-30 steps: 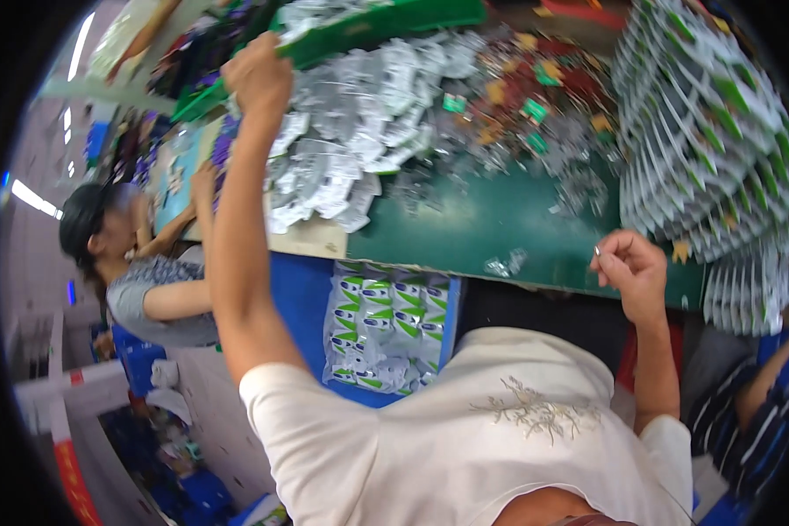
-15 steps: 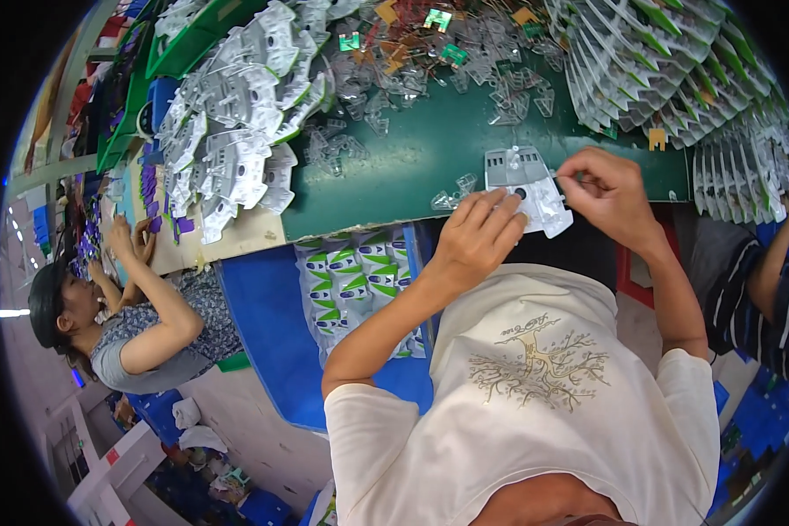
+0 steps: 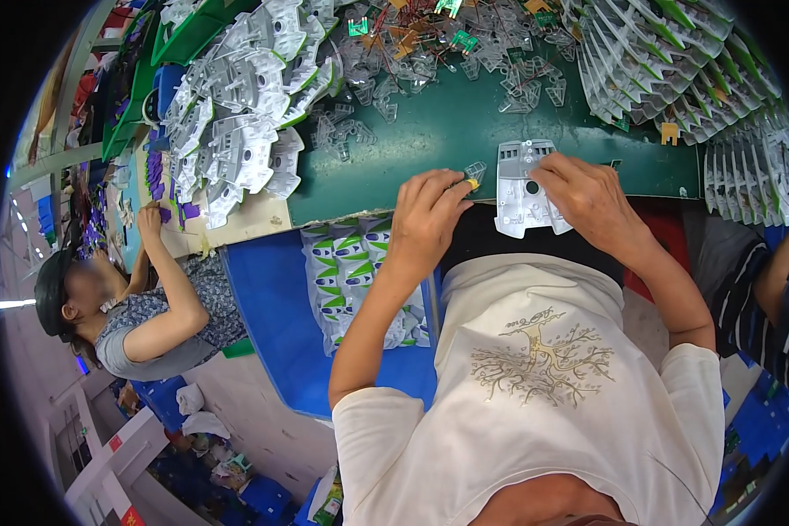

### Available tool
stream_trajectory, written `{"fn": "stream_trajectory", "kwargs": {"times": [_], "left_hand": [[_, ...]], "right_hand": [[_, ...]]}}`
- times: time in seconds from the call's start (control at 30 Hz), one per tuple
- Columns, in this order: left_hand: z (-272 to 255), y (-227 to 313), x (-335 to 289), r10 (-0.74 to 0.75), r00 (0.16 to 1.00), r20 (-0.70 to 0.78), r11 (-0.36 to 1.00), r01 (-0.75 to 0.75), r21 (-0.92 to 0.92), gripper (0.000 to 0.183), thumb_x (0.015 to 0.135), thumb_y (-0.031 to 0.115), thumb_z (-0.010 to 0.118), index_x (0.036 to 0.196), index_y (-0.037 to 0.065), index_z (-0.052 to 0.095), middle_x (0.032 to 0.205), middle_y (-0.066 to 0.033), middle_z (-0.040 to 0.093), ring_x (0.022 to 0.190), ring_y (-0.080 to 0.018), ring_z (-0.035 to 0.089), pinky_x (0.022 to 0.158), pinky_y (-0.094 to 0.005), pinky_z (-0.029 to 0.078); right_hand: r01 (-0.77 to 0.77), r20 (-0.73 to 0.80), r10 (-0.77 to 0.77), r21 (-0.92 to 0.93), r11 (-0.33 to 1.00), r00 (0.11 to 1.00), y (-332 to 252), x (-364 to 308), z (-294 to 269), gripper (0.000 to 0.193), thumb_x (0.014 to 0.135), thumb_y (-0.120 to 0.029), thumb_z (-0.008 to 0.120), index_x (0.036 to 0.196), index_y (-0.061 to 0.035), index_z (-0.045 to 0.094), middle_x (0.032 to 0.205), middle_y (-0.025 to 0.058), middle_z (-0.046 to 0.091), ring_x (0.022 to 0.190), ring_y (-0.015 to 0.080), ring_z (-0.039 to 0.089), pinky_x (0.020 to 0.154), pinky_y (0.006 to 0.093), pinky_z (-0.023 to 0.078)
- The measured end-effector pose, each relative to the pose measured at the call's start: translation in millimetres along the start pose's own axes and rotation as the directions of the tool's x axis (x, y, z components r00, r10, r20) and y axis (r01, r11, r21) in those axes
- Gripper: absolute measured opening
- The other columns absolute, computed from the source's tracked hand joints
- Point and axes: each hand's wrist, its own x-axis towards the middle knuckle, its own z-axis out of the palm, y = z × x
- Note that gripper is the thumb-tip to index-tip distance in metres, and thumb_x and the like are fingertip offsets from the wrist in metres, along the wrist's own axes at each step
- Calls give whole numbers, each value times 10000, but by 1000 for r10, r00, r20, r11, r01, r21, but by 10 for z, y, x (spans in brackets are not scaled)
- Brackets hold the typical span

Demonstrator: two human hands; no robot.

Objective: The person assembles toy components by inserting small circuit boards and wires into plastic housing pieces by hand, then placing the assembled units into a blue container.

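Observation:
A white and grey plastic housing with a round dark hole lies at the front edge of the green table. My right hand is closed at its right side, the fingertips over its upper right part. To the left of the housing, my left hand pinches at a small clear plastic piece. A tiny yellow bit shows by those fingertips; what it belongs to is too small to tell. The undersides of both hands' fingers are hidden.
Stacked white housings with green edges stand at left, more at right. Clear pieces, wires and small green boards lie at the back of the green table. A blue bin holds bagged parts; a co-worker works at left.
My left hand has left the housing and moved left to the clear piece. My right hand has moved left over the housing's upper right part. The housing sits more upright in view.

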Motion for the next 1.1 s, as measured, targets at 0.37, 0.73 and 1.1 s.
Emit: {"fn": "stream_trajectory", "kwargs": {"times": [0.37, 0.73, 1.1], "left_hand": [[-126, -188, 317, 77, 997, 9, 996, -77, 35, 267, 804, -83, 620, 1022, 62, 669, 1029, -133, 634, 906, -299, 599, 752, -363, 482], [-91, 190, 224, -93, 996, 8, 981, 91, 171, 221, 801, 69, 739, 1010, 48, 670, 858, -114, 600, 757, -297, 586, 734, -399, 467], [127, 262, 497, 237, 971, 26, 969, -234, -80, 306, 732, -55, 660, 1034, -7, 656, 1038, -131, 648, 958, -302, 633, 811, -400, 498]], "right_hand": [[-12, -21, 11, -49, 999, 1000, -86, -40, 28, 239, 740, 12, 623, 979, 6, 632, 911, 88, 587, 782, 251, 651, 627, 378, 536], [-28, -39, 26, -50, 998, 999, 45, -39, -13, 257, 743, 14, 627, 997, -20, 654, 934, 69, 592, 818, 245, 635, 637, 378, 524], [21, -30, -22, -36, 999, 999, 111, -29, -6, 230, 721, 10, 637, 950, -19, 654, 962, 46, 613, 801, 232, 632, 617, 373, 517]]}}
